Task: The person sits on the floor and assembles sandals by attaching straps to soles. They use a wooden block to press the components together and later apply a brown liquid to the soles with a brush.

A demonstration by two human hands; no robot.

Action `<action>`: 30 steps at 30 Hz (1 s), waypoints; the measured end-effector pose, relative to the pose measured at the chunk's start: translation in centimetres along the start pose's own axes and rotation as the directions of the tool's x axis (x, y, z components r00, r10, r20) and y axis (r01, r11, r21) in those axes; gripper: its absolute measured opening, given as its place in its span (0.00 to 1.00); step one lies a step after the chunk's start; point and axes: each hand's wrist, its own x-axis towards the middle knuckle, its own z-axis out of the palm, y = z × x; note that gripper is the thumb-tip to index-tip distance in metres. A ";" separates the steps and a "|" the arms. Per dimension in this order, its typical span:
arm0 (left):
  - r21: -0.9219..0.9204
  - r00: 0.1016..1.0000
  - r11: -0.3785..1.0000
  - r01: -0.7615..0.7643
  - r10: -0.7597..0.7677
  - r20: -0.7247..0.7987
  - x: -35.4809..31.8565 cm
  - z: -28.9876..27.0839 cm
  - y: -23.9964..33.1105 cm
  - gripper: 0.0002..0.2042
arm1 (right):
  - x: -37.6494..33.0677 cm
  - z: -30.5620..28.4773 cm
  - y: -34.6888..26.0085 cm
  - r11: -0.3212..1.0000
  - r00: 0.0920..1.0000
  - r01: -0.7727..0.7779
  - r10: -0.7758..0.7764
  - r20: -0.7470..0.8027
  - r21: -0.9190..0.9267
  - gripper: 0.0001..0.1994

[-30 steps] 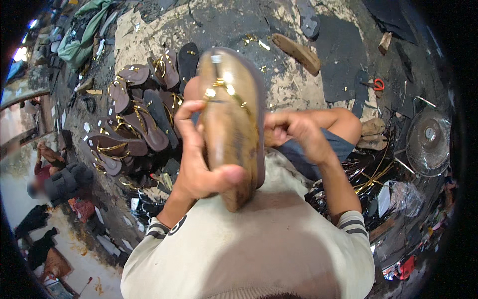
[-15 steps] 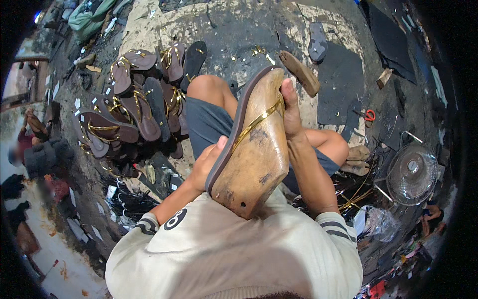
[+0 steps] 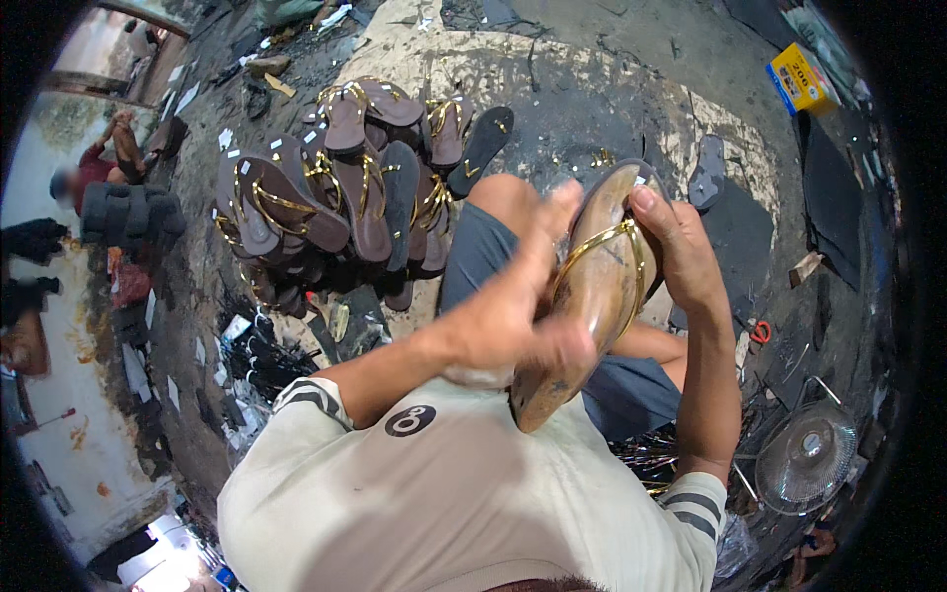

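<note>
A wooden shoe last (image 3: 577, 321) stands tilted in front of my chest, its heel end against my shirt. Fitted on it is a brown flip-flop sandal (image 3: 653, 178), its gold strap (image 3: 627, 229) crossing the last. My right hand (image 3: 689, 247) is closed round the toe end, with the thumb near a small white label. On the other side of the last is my left hand (image 3: 503, 321), blurred by motion, its fingers stretched and thumb spread. Whether the left palm touches the last is hard to tell.
Left of my knee lies a pile of gold-strapped sandals (image 3: 365, 202). A standing fan (image 3: 809, 449) and red-handled scissors (image 3: 761, 332) are at right, a yellow box (image 3: 801, 79) at far right. Another person (image 3: 94, 178) sits at far left. Black sheet material (image 3: 831, 212) lies at right.
My left hand has let go of the sole's edge and swung up beside the last. The last has turned, showing its narrower side. The view has shifted, bringing the yellow box in.
</note>
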 end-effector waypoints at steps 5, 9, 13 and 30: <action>-0.422 0.992 0.899 0.116 -0.123 0.009 0.7 1.6 1.1 0.63 | -1.9 3.6 3.9 0.859 0.970 0.210 -0.122 -0.212 0.467 0.34; -0.533 0.967 0.827 -0.182 0.053 -0.248 4.5 0.9 1.0 0.59 | -5.1 8.4 8.6 0.617 0.943 -0.237 -0.041 0.332 0.750 0.41; -0.746 0.991 0.659 -0.093 0.134 -0.005 6.5 1.6 -1.8 0.48 | -6.4 9.6 4.0 0.002 0.882 -0.322 -0.362 0.301 0.947 0.36; -0.329 0.981 0.928 0.173 -0.191 -0.022 6.3 0.6 -3.5 0.32 | -3.0 6.2 7.5 0.706 0.931 0.347 -0.180 -0.317 0.618 0.43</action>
